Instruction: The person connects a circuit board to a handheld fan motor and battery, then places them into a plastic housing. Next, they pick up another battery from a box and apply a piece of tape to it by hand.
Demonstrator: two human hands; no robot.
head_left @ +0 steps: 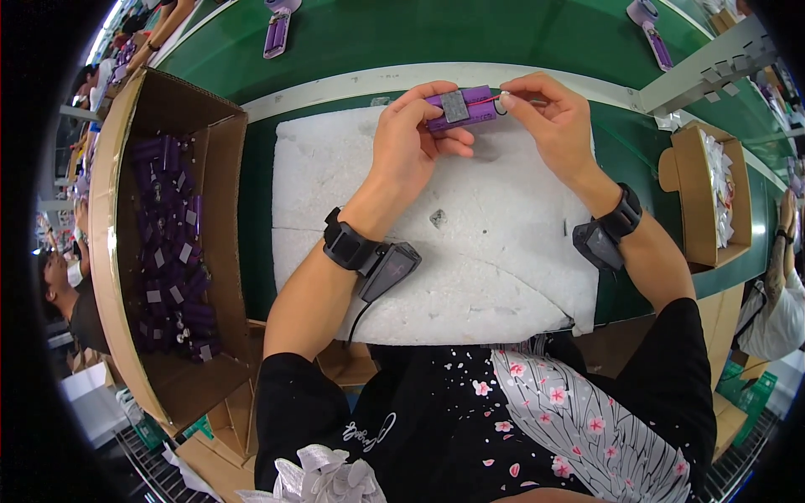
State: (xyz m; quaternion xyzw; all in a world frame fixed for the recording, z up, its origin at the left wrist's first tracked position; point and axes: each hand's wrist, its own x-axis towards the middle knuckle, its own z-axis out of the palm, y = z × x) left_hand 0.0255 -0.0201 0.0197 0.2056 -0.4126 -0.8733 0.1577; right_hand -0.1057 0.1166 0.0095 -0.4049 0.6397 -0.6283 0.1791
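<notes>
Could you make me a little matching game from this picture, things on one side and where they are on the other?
Things:
1. purple battery pack
2. cardboard box of purple packs
3. white foam sheet
4. small box of white pieces

Places:
A. lying flat under both hands
B. at the person's right, by the belt's edge
C. held between the left hand and right hand
D. at the person's left

Pairs: 1-C, 2-D, 3-A, 4-B

- one purple battery pack (464, 107) gripped between left hand (411, 138) and right hand (549, 117)
- two more purple packs (277, 32) on the green belt (470, 38) beyond the hands
- many purple packs, too heaped to count, in one cardboard box (220, 193) left of the left hand
- one smaller box (692, 197) right of the right hand
- one white foam pad (486, 251) under both hands
</notes>
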